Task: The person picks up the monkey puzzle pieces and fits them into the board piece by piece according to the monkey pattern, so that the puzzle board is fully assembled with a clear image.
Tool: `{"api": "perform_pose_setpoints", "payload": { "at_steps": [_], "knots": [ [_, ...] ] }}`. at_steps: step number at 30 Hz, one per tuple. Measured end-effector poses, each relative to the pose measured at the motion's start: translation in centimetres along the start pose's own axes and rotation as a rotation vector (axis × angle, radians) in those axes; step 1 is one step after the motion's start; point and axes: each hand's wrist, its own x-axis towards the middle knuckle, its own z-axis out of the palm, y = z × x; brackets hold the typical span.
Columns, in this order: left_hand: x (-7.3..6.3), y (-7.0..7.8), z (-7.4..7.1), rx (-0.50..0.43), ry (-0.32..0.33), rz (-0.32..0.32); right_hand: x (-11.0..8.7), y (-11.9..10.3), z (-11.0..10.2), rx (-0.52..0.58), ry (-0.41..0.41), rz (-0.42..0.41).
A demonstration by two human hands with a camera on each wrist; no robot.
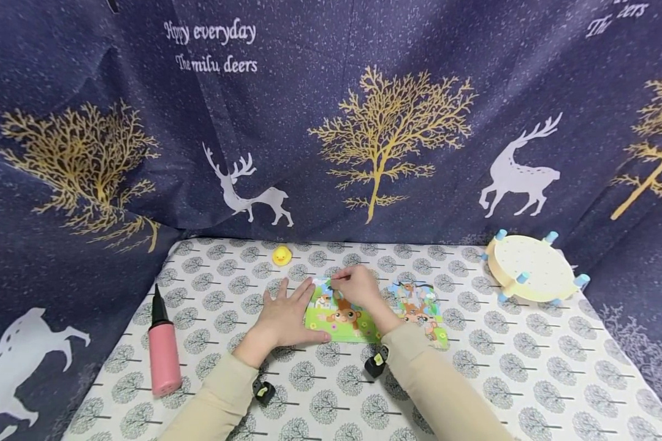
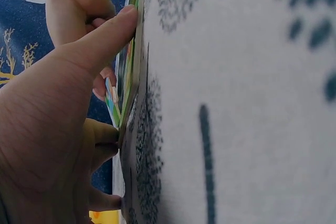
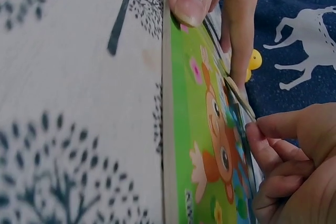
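A jigsaw puzzle (image 1: pixel 344 324) with a cartoon monkey on green ground lies in a thin tray on the table. My left hand (image 1: pixel 288 321) rests spread along its left side, the thumb (image 3: pixel 190 6) on the lower left corner and the fingers straight. At the puzzle's top, my right hand (image 1: pixel 361 288) pinches a puzzle piece (image 3: pixel 239 97) between thumb and finger. The left wrist view shows that piece (image 2: pixel 110 98) tilted up from the tray. More colourful puzzle pieces (image 1: pixel 419 306) lie to the right, partly hidden by the right arm.
A yellow rubber duck (image 1: pixel 282 255) sits behind the left hand. The pink hand pump (image 1: pixel 164 358) lies at the table's left. At the back right is a cream round stand with blue legs (image 1: pixel 529 267). A dark blue curtain (image 1: pixel 309 122) hangs behind the patterned tablecloth (image 1: pixel 325 407).
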Motion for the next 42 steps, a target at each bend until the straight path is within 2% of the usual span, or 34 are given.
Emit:
{"api": "perform_pose_setpoints", "payload": {
  "at_steps": [5,17,23,29,35,42],
  "knots": [
    [0.1,0.1,0.1,-0.002,0.004,0.0,0.2,-0.2,0.4,-0.019,-0.008,0.035],
    [-0.1,0.3,-0.2,-0.001,0.0,0.008,-0.1,-0.6,0.5,-0.056,-0.01,0.051],
    [0.0,0.4,-0.2,-0.001,-0.005,0.011,0.0,-0.6,0.5,-0.085,-0.004,0.041],
    [0.1,0.3,-0.2,-0.004,-0.006,0.013,0.0,-0.2,-0.1,-0.057,-0.013,0.018],
    [0.1,0.3,-0.2,-0.026,-0.004,0.015,-0.5,1.0,-2.3,-0.022,0.005,-0.033],
    [0.1,0.2,-0.3,-0.041,-0.01,0.008,-1.4,3.5,-7.3,-0.056,0.028,-0.033]
  ]
}}
